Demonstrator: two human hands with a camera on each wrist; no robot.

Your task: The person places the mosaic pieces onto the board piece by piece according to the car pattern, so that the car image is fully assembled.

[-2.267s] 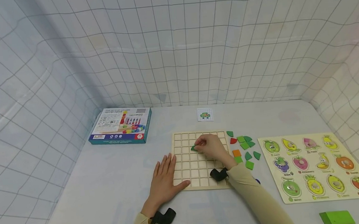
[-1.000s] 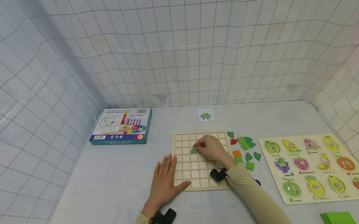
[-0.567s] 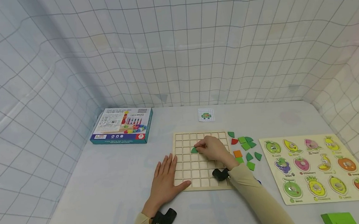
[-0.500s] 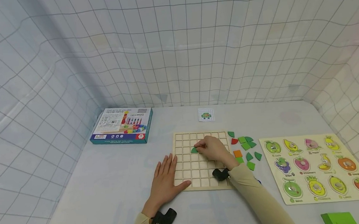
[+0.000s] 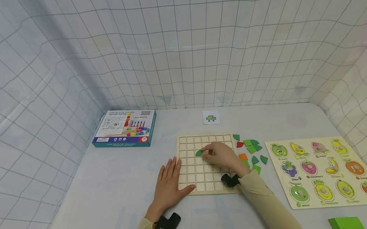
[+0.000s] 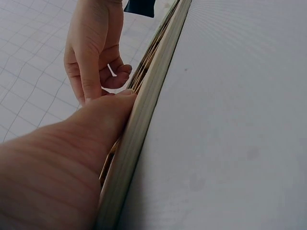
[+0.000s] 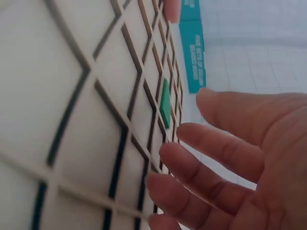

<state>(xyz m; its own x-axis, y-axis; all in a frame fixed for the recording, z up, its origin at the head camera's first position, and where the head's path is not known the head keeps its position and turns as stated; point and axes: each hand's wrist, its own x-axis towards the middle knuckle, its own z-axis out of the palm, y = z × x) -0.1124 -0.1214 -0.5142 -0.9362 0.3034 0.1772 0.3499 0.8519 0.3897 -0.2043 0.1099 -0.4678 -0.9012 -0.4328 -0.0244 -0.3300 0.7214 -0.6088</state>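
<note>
A pale wooden grid board [image 5: 199,178] lies in the middle of the table. My left hand [image 5: 167,187] rests flat with spread fingers at its left edge, the thumb over the front left corner; the left wrist view shows that thumb [image 6: 103,115] on the rim. In one cell sits a green quarter-circle tile [image 5: 198,153], seen in the right wrist view as a thin green tile [image 7: 165,104] among the dividers. Just right of the tile, my right hand [image 5: 220,155] hovers over the board, thumb and fingers apart with nothing between them.
Right of the board lie loose tiles: a red quarter-circle [image 5: 239,144], an orange square [image 5: 243,157] and several green ones [image 5: 250,149]. Farther right is a fruit puzzle board [image 5: 328,171], with a green block [image 5: 346,224] in front. A picture card [image 5: 210,117] and a box [image 5: 124,129] are behind.
The right hand set the green quarter-circle tile into a cell, let it go and drew back slightly to the right. The left hand stayed at the board's edge.
</note>
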